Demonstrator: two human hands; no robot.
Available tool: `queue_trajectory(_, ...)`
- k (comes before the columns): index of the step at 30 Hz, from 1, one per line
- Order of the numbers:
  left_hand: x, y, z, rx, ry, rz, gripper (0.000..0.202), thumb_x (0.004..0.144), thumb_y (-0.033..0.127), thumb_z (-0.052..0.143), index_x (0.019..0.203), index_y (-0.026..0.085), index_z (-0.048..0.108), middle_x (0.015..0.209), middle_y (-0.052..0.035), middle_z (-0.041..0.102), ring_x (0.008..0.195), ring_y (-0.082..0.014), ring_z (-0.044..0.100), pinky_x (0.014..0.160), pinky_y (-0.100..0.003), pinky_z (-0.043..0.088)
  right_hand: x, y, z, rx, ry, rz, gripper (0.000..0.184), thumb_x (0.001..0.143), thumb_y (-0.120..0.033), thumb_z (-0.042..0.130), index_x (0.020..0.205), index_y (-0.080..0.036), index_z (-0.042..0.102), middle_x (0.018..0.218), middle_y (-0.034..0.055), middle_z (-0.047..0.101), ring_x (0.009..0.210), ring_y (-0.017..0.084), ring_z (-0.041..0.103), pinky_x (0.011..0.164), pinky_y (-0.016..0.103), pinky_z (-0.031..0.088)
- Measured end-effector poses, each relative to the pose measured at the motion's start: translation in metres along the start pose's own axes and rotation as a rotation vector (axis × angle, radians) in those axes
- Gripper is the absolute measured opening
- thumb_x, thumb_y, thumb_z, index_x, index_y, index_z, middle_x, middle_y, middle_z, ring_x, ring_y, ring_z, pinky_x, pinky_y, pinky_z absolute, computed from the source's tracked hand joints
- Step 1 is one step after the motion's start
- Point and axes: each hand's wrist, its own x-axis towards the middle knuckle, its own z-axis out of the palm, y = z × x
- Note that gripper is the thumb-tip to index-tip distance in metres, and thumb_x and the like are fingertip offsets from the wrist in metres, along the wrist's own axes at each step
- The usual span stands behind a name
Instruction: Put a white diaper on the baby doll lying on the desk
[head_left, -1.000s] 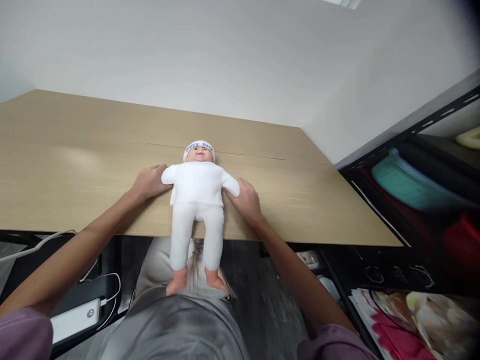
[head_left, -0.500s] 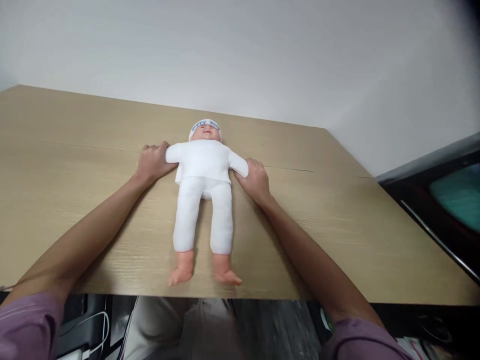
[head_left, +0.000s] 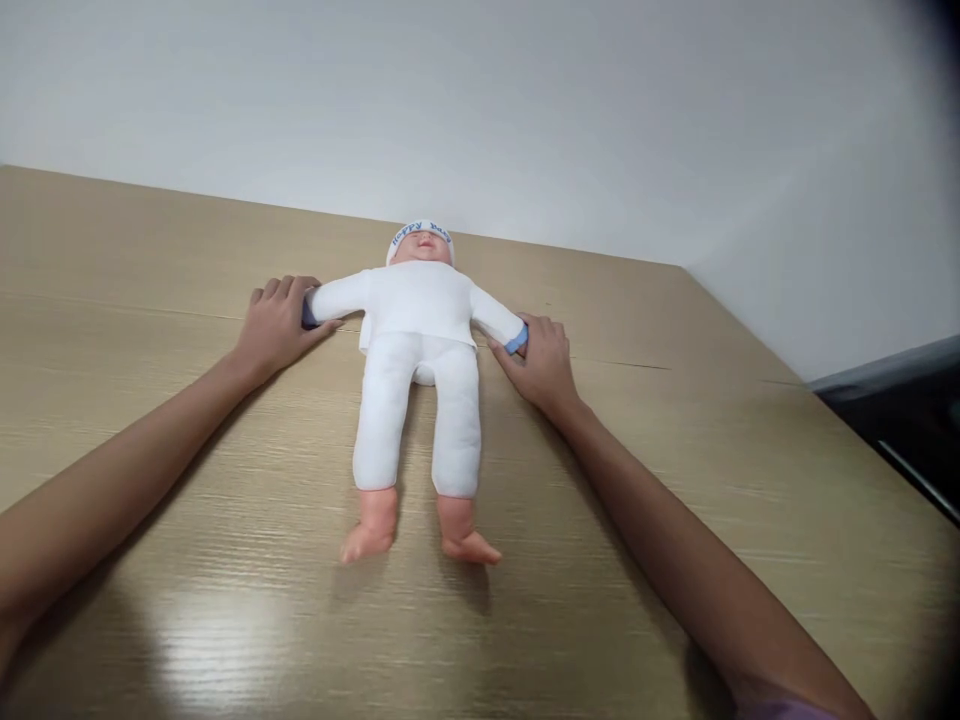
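Observation:
A baby doll (head_left: 421, 305) lies face up on a wooden table, dressed in a white long-sleeved top and white trousers. It wears a white cap (head_left: 421, 229) with blue lettering, and its bare feet point towards me. At the left, my left hand (head_left: 276, 322) is wrapped round the end of one of the doll's arms, by a blue cuff (head_left: 308, 308). The other arm's end, also with a blue cuff (head_left: 517, 340), sits in the closed grip of my right hand (head_left: 541, 365). Both of the doll's hands are hidden by mine.
The wooden table (head_left: 247, 560) stretches across the view, with a thin seam across it. A pale wall (head_left: 465, 110) rises behind its far edge. At the far right stands a dark, glossy object (head_left: 900, 410) beside the table's edge.
My hands have moved apart, drawing the doll's arms further out to the sides. Blue cuffs now show at both sleeve ends. The view has shifted, so the table's front edge is out of sight.

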Motion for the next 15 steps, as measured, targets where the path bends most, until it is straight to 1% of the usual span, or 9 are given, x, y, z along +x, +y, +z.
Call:
queue_trajectory(2,-0.007,-0.009,-0.005,-0.008,-0.011,0.010,0.069,0.104,0.077,0.058,0.148,0.024,0.063,0.144,-0.0191,0.071,0.136,-0.0453,0.058,0.118,-0.056,0.040,-0.006,0.007,-0.003,0.023,-0.024,0.003,0.063,0.112,-0.065,0.054,0.150,-0.017,0.066,0.137,0.0229,0.072,0.125,0.043,0.059,0.111,0.061,0.049)
queue_trajectory(4,-0.007,-0.015,-0.006,-0.007,-0.016,0.002,0.065,0.105,0.075,0.058,0.148,0.026,0.065,0.140,-0.0179,0.073,0.132,-0.0439,0.060,0.116,-0.055,0.042,-0.005,0.010,-0.001,0.035,-0.037,0.030,0.062,0.113,-0.061,0.053,0.155,-0.018,0.067,0.139,0.0220,0.072,0.128,0.044,0.058,0.113,0.062,0.049)
queue_trajectory(7,-0.003,-0.017,-0.004,-0.021,-0.022,-0.010,0.065,0.104,0.071,0.060,0.149,0.024,0.066,0.140,-0.0189,0.074,0.131,-0.0428,0.060,0.116,-0.054,0.043,-0.001,0.009,0.004,0.034,-0.039,0.102,0.065,0.111,-0.058,0.055,0.163,-0.020,0.064,0.141,0.0221,0.071,0.130,0.044,0.058,0.114,0.064,0.049)
queue_trajectory(9,-0.005,-0.015,-0.004,-0.040,-0.026,-0.023,0.067,0.104,0.069,0.062,0.152,0.022,0.065,0.142,-0.0206,0.073,0.134,-0.0433,0.060,0.118,-0.055,0.042,-0.001,0.004,0.004,0.031,-0.032,0.135,0.070,0.108,-0.054,0.057,0.168,-0.019,0.060,0.144,0.0231,0.069,0.133,0.045,0.057,0.115,0.066,0.050)
queue_trajectory(12,-0.017,-0.008,-0.006,-0.071,0.017,-0.056,0.075,0.101,0.068,0.065,0.158,0.019,0.061,0.155,-0.0243,0.066,0.144,-0.0467,0.054,0.122,-0.059,0.039,-0.010,-0.009,-0.003,0.024,0.001,0.166,0.079,0.102,-0.046,0.060,0.173,-0.012,0.051,0.153,0.0268,0.064,0.141,0.045,0.053,0.121,0.067,0.048)
queue_trajectory(14,-0.029,0.006,-0.010,-0.102,0.081,-0.078,0.079,0.100,0.065,0.065,0.162,0.016,0.057,0.165,-0.0261,0.059,0.153,-0.0480,0.048,0.127,-0.061,0.036,-0.022,-0.023,-0.012,0.024,0.028,0.175,0.083,0.099,-0.041,0.062,0.174,-0.007,0.047,0.159,0.0290,0.060,0.148,0.045,0.050,0.126,0.066,0.045)
queue_trajectory(15,-0.035,0.017,-0.013,-0.122,0.114,-0.091,0.078,0.101,0.062,0.064,0.162,0.015,0.055,0.167,-0.0263,0.056,0.155,-0.0472,0.046,0.128,-0.061,0.035,-0.030,-0.033,-0.018,0.029,0.036,0.173,0.083,0.098,-0.038,0.062,0.173,-0.005,0.046,0.161,0.0294,0.059,0.150,0.044,0.049,0.128,0.065,0.044)
